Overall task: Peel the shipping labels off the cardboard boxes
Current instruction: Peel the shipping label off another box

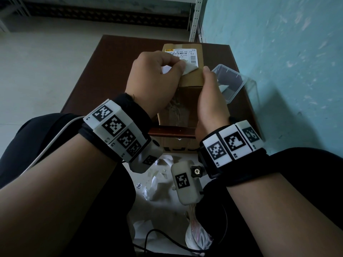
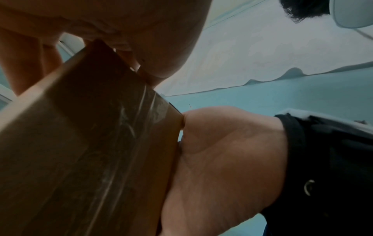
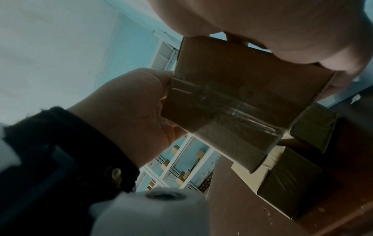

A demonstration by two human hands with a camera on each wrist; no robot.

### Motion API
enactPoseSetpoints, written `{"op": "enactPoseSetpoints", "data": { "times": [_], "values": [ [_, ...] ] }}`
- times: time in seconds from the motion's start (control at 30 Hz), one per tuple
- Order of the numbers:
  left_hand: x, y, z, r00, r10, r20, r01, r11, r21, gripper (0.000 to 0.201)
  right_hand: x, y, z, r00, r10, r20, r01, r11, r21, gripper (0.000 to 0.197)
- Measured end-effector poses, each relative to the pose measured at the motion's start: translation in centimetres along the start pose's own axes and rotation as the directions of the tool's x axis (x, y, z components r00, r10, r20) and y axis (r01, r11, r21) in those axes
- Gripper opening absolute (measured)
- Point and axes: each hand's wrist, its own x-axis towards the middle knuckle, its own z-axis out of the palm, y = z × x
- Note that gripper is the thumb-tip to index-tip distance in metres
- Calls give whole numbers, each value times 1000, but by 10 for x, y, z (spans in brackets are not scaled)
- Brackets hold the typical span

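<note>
I hold a small taped cardboard box [image 1: 191, 80] above the brown table [image 1: 115, 62]. A white shipping label [image 1: 187, 54] with barcodes sticks to its top face, and its near corner [image 1: 190, 68] curls up off the cardboard. My left hand [image 1: 156, 76] pinches that lifted part of the label. My right hand [image 1: 209, 93] grips the box's right side, thumb on the top edge. In the left wrist view the box [image 2: 90, 151] fills the left, with my right hand's palm [image 2: 222, 159] pressed against it. In the right wrist view my left hand [image 3: 131, 103] sits at the box's [image 3: 232, 95] left edge.
A clear plastic container [image 1: 230, 80] lies on the table to the right of the box. More cardboard boxes [image 3: 292, 183] lie on the table beneath. Torn white paper scraps [image 1: 157, 182] litter the floor between my knees. A blue wall [image 1: 278, 52] runs close on the right.
</note>
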Motion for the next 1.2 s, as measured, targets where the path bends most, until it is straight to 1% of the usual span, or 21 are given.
{"op": "enactPoseSetpoints", "data": {
  "times": [0.13,0.23,0.37,0.4,0.47,0.5,0.6,0.67,0.7,0.8,0.83,0.93,1.07,1.13,1.2],
  "values": [
    [0,-1,1,1000,4,7,-4,1000,12,20,0,1,2,1000,16,-2,-16,999,49,58],
    [0,-2,1,1000,4,8,-4,1000,23,20,-1,0,4,1000,16,-9,-15,999,48,73],
    [1,-3,1,1000,3,11,-4,1000,24,20,0,0,5,1000,-1,-11,1,1000,18,83],
    [1,-3,1,1000,3,11,-3,1000,22,20,2,1,5,1000,-5,-9,5,1000,21,80],
    [1,-3,1,1000,4,10,-5,1000,21,20,2,2,4,1000,-11,-10,11,999,32,68],
    [1,-3,1,1000,7,10,-7,1000,23,20,2,2,4,1000,-6,-12,6,999,35,67],
    [1,-3,1,1000,12,13,-12,1000,28,21,1,1,5,1000,2,-15,-2,1000,29,82],
    [1,-3,1,1000,3,13,-4,1000,26,21,1,0,5,1000,8,-19,-8,999,34,84],
    [1,-2,1,1000,-4,12,4,1000,23,21,1,1,5,1000,8,-20,-7,1000,30,81],
    [1,-2,2,1000,-18,7,18,1000,14,22,4,3,2,1000,-6,-1,6,1000,20,60],
    [1,-3,2,1000,-19,6,19,1000,11,22,3,2,2,1000,2,5,-2,1000,28,58],
    [1,-3,3,1000,-29,4,29,1000,8,24,4,2,3,1000,0,-2,0,1000,32,71],
    [1,-3,3,999,-33,7,33,999,10,25,3,2,6,1000,1,-8,-1,998,55,80],
    [1,-3,3,999,-31,7,31,999,9,25,2,2,6,1000,-6,-13,7,999,41,81],
    [1,-3,2,1000,-31,4,31,1000,4,26,2,1,5,1000,-14,-15,14,999,30,77]
  ]
}}
